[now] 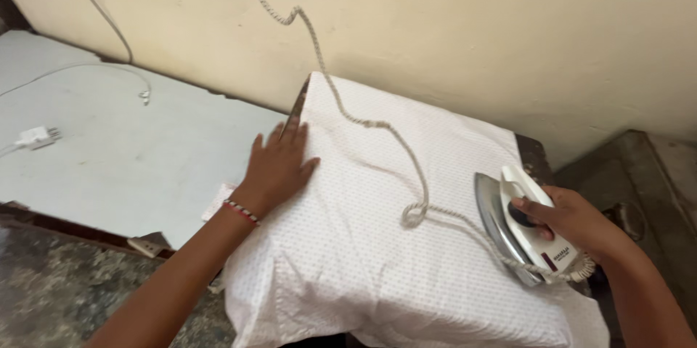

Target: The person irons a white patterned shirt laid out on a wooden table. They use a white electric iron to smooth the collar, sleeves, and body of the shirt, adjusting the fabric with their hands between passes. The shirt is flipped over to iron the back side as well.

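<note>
A white electric iron (528, 228) with a shiny metal soleplate stands tipped on its edge at the right end of a white cloth with fine dots (377, 246). The cloth is spread over a small worktop (535, 153) whose dark edge shows at the far right corner and along the far left corner. The right hand (573, 221) wraps its grip around the iron's handle, thumb toward the dark dial, holding it firmly.

The iron's braided cord (377, 126) runs from its heel leftward across the cloth, forms a small loop near the middle, then climbs over the far edge and up along the cream wall (472, 21). The cord lies across the cloth between the two hands.

The left hand (276, 166) rests flat on the cloth's left far portion, fingers spread and pointing toward the wall, palm down, holding nothing; its grip is wide and pressed on the fabric. A beaded bracelet (242, 211) circles that wrist. The left forearm reaches in from the lower left, the right from the lower right corner.

To the left, a pale grey-blue surface (131, 152) carries a white plug adapter (35, 137) and a thin white cable (109, 68). Speckled stone floor (51, 282) shows below.
</note>
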